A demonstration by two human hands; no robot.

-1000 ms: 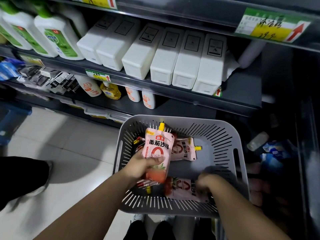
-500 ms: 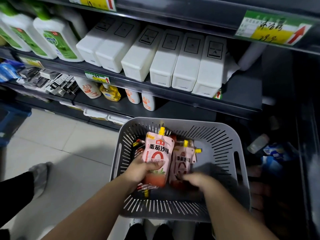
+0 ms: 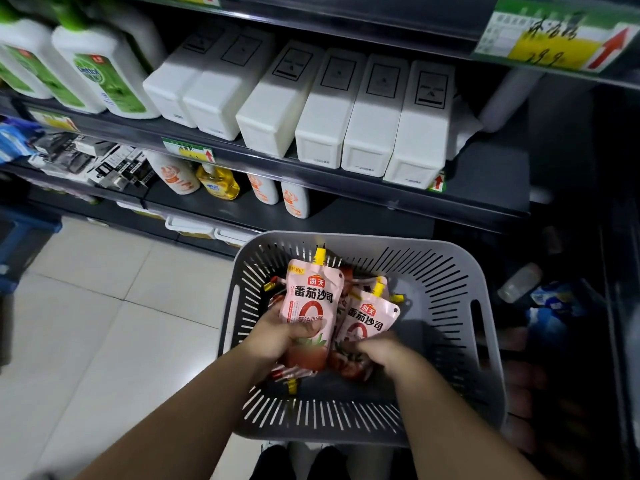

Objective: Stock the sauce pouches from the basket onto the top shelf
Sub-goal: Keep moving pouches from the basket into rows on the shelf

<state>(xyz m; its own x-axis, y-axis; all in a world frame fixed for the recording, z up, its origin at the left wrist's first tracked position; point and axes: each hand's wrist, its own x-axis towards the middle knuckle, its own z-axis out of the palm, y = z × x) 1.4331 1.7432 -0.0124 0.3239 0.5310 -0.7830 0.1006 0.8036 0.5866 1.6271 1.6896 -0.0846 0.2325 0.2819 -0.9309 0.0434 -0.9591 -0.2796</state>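
Landmark: grey slotted basket point(image 3: 460, 268), low in your view, in front of the shelving.
Left hand: your left hand point(image 3: 277, 336) is inside the basket, left of its middle. Fingers and thumb are curled round the lower half of the first pouch point(image 3: 310, 303), thumb across the front.
First pouch: pink, upright, print facing you. Its yellow cap points at the basket's far wall, and the whole pouch is inside the basket's outline.
Right hand: your right hand point(image 3: 379, 351) is inside the basket, just right of the left hand. Its fingers are curled down onto the bottom of the second pouch point(image 3: 369, 315). The back of the hand hides exactly how the fingertips sit.
Second pouch: same pink print, leaning toward the basket's right wall. Its left edge is tucked behind the first pouch, touching it.
Loose pouches: more loose pouches point(image 3: 287, 374) lie flat on the basket floor under both hands. Can't tell how many.
Above the basket: a row of white boxes point(image 3: 325, 109) on a shelf, with a green-and-yellow price tag point(image 3: 554, 39) on the shelf edge higher up to the right.
Up-left of the basket: green-label bottles point(image 3: 100, 71), with white bottles point(image 3: 294, 200) carrying orange print one shelf lower.
Left of the basket: pale tiled floor point(image 3: 104, 306).
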